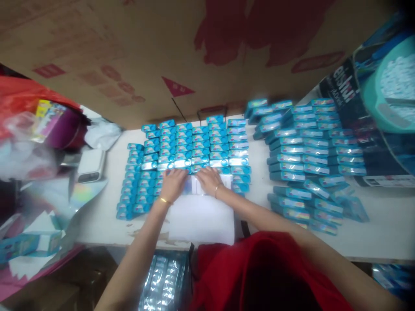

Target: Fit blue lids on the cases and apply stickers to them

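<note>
My left hand [175, 185] and my right hand [209, 180] are side by side at the front of rows of small blue boxes [184, 144]. The fingers of both are bent and meet the nearest boxes. Under and between them is a glossy white and purple strip [196, 185], too blurred to name; what the fingertips grip is hidden. A blank white sheet [202, 219] lies on the table just below my wrists. Blue boxes also stand in columns left of my left hand and right of my right hand.
Another group of blue boxes [300, 157], some tilted, stands on the white table [382, 224] at right. Beyond it is a teal bowl [372, 93] of small white pieces. A large carton [145, 56] walls the back. A white device [91, 165] and plastic bags are at left.
</note>
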{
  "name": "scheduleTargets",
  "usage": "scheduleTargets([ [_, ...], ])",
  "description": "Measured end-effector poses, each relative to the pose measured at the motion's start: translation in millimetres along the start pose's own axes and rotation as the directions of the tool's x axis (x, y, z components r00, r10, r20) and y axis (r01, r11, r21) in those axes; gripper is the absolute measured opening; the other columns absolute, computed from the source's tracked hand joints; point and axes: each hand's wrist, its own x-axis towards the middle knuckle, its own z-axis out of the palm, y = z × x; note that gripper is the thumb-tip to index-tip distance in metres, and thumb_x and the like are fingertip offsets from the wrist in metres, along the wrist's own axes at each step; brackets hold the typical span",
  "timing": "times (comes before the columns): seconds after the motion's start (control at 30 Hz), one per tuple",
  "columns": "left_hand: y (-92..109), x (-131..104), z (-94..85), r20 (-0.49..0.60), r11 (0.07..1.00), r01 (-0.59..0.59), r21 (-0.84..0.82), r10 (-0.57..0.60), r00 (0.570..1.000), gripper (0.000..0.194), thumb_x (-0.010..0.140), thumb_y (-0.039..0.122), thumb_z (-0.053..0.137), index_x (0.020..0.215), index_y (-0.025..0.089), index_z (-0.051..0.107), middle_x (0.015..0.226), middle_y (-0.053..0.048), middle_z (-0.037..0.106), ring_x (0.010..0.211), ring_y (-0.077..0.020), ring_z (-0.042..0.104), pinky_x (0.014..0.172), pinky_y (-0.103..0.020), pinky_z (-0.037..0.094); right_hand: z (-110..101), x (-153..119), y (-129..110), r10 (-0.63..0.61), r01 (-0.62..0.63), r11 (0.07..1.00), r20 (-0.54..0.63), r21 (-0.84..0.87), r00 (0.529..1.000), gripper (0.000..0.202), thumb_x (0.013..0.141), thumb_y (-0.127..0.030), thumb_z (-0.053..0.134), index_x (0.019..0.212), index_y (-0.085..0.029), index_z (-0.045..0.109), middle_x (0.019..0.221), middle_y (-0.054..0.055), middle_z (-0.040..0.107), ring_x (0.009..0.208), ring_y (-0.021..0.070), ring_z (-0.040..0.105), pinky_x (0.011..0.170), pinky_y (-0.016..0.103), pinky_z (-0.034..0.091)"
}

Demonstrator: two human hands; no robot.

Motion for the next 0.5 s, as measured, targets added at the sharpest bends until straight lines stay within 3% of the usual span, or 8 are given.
scheduleTargets([
  [0.13,-8.6,-15.1,11.9,-0.085,0.998,-0.023,0.055,0.028,0.996,0.025,0.091,0.023,0.044,0.104,0.025,0.066,0.117,-0.010,0.065,0.106,-0.0265,0.054,0.086,-0.042,0.035,0.3,21.3,-6.0,-0.118,0.120,0.991,0.042,-0.059,0.992,0.027,0.096,-0.025,0.041,0.086,-0.018,0.065,0.091,0.010,0.065,0.094,0.0252,0.050,0.081,0.040,0.030],
  [0.33,-12.5,-38.2,45.0,-0.184,0.997,-0.059,0.044,0.066,0.981,0.028,0.092,0.019,0.042,0.106,0.022,0.066,0.129,-0.012,0.060,0.114,-0.0275,0.052,0.087,-0.043,0.039,8.9,30.4,-4.4,-0.104,0.119,0.981,0.102,-0.152,0.989,0.029,0.096,-0.024,0.038,0.090,-0.017,0.066,0.096,0.011,0.065,0.098,0.0258,0.048,0.081,0.039,0.030],
  [0.43,-3.5,-57.9,43.6,-0.222,0.993,-0.103,-0.055,0.088,0.971,0.020,0.091,0.019,0.046,0.098,0.020,0.065,0.121,-0.012,0.064,0.107,-0.0251,0.056,0.085,-0.041,0.041,19.1,27.4,-1.4,-0.084,0.100,0.980,0.095,-0.173,0.992,0.032,0.098,-0.027,0.035,0.095,-0.017,0.065,0.101,0.012,0.064,0.099,0.0259,0.048,0.082,0.039,0.030],
  [0.5,6.6,-70.5,32.9,-0.288,0.974,-0.091,-0.208,0.028,0.957,0.011,0.089,0.022,0.052,0.089,0.019,0.062,0.102,-0.010,0.068,0.094,-0.0214,0.059,0.080,-0.036,0.043,25.9,26.2,0.8,-0.081,0.093,0.982,0.081,-0.165,0.993,0.032,0.098,-0.029,0.035,0.101,-0.016,0.064,0.104,0.013,0.063,0.101,0.0264,0.047,0.083,0.039,0.031],
])
